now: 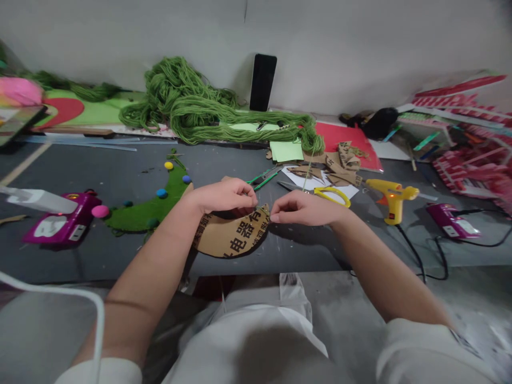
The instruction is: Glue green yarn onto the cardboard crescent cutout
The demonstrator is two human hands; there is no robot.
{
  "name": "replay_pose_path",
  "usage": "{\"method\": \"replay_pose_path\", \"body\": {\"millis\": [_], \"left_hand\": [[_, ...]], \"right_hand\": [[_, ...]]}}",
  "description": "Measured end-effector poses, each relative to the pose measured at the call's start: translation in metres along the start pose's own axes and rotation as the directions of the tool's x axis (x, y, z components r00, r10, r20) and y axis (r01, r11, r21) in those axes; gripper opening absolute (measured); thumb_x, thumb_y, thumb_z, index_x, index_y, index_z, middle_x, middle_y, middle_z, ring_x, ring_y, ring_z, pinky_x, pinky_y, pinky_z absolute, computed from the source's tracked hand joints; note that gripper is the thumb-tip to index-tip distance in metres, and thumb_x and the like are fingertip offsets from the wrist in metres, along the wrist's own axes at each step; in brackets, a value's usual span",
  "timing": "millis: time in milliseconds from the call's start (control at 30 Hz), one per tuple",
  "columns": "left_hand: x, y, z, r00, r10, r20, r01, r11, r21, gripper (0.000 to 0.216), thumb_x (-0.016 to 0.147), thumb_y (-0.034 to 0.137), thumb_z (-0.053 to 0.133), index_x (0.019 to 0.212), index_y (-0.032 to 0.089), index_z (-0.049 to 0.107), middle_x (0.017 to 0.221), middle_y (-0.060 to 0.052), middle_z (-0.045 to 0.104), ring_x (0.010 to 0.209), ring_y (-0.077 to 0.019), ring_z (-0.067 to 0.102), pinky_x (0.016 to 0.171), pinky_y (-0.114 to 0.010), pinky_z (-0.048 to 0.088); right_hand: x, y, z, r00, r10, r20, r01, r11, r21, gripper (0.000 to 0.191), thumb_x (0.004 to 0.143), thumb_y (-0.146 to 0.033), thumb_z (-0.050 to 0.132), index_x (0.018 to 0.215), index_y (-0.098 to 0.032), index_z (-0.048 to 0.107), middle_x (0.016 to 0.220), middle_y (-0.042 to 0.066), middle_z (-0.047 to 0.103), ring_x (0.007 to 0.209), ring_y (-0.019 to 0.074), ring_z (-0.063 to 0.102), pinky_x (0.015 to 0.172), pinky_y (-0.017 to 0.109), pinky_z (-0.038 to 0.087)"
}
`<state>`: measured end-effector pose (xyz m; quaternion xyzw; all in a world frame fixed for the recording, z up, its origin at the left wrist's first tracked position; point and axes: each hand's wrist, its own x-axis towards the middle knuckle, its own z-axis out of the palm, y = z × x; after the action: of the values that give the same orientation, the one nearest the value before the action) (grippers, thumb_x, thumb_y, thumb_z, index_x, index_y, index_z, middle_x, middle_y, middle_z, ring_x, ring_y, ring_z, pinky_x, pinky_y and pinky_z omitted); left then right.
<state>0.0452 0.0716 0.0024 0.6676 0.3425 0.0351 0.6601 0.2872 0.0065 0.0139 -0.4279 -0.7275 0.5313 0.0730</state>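
Note:
My left hand (226, 195) is closed, its fingers pinched at the upper edge of a crescent-shaped cardboard piece (234, 237) with printed characters, lying on the dark mat. My right hand (304, 208) is closed too, fingertips pinched by the cardboard's right tip. What the fingertips pinch is too small to make out; a thin strand seems to run between the hands. Left of my left arm lies a green crescent (150, 208) dotted with coloured pompoms.
Yellow scissors (330, 194) and a yellow glue gun (390, 200) lie right of my right hand. A pile of green yarn (200, 109), a black phone (263, 82), cardboard scraps (340, 165), red paper (344, 138) and magenta devices (60, 224) surround the mat.

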Motion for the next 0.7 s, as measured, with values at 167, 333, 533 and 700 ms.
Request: {"method": "replay_pose_path", "body": {"millis": [167,333,533,700], "left_hand": [[-0.002,0.001,-0.001,1.0,0.01,-0.007,-0.01,1.0,0.011,0.013,0.077,0.028,0.067,0.082,0.016,0.066,0.074,-0.001,0.068,0.067,-0.012,0.064,0.066,-0.024,0.052],[-0.004,0.003,-0.002,0.999,0.015,-0.039,-0.015,1.0,-0.016,0.016,0.079,0.031,0.068,0.08,0.015,0.066,0.07,-0.001,0.065,0.063,-0.011,0.061,0.062,-0.022,0.048],[-0.006,0.004,-0.004,0.998,0.051,-0.039,-0.051,0.999,-0.006,0.013,0.076,0.028,0.068,0.077,0.015,0.066,0.066,-0.001,0.062,0.058,-0.0098,0.055,0.055,-0.021,0.042],[-0.009,0.005,-0.006,0.997,0.079,0.02,-0.08,0.996,0.034,0.01,0.076,0.026,0.064,0.074,0.016,0.062,0.063,0.002,0.055,0.054,-0.0076,0.046,0.052,-0.02,0.035]], "right_hand": [[0.002,0.002,0.004,1.0,-0.012,0.0,0.012,0.994,0.104,0.037,0.088,-0.05,0.064,0.089,-0.014,0.069,0.074,0.001,0.06,0.071,0.0125,0.05,0.065,0.024,0.04],[0.006,0.008,0.011,0.997,-0.035,-0.076,0.053,0.965,0.257,0.036,0.086,-0.048,0.067,0.096,-0.013,0.069,0.079,0.001,0.06,0.071,0.0117,0.05,0.066,0.025,0.041],[0.012,0.009,0.014,0.99,-0.048,-0.134,0.092,0.934,0.345,0.033,0.083,-0.046,0.072,0.092,-0.013,0.07,0.078,0.001,0.061,0.069,0.0103,0.05,0.063,0.023,0.041],[0.016,0.01,0.013,0.991,-0.053,-0.126,0.096,0.924,0.37,0.033,0.08,-0.044,0.076,0.093,-0.014,0.073,0.079,0.001,0.063,0.069,0.0096,0.052,0.063,0.023,0.042]]}}
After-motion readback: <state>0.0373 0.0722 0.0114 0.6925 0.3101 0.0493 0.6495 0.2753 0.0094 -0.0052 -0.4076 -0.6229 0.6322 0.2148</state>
